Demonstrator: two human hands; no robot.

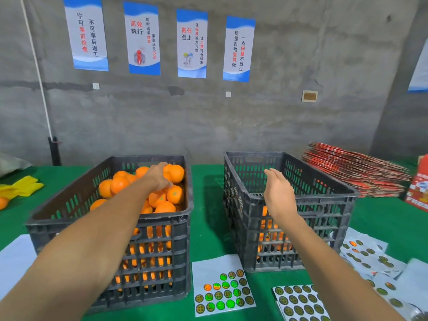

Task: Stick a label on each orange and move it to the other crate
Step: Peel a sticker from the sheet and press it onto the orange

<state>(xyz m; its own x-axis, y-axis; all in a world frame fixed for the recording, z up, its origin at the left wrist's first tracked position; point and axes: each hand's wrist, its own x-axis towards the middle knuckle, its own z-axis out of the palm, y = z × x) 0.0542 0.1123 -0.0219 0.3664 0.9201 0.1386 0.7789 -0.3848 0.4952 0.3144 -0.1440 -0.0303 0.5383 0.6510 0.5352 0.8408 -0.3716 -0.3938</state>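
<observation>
Two black slatted crates stand on a green table. The left crate (46, 218) is heaped with oranges (174, 194). My left hand (157, 176) reaches into it and lies on the pile at the far right; whether its fingers curl round an orange is hidden. The right crate (328, 200) has a few oranges (269, 235) low inside, seen through the slats. My right hand (279, 193) hovers over that crate's near left corner, fingers straight, holding nothing. A sheet of round shiny labels (222, 290) lies in front between the crates, and another label sheet (298, 304) lies to its right.
More label sheets (368, 258) are scattered at the right front. A stack of flat red cartons (354, 172) lies behind the right crate. A yellow cloth (20, 186) and a loose orange (2, 202) sit at the far left. A concrete wall with posters stands behind.
</observation>
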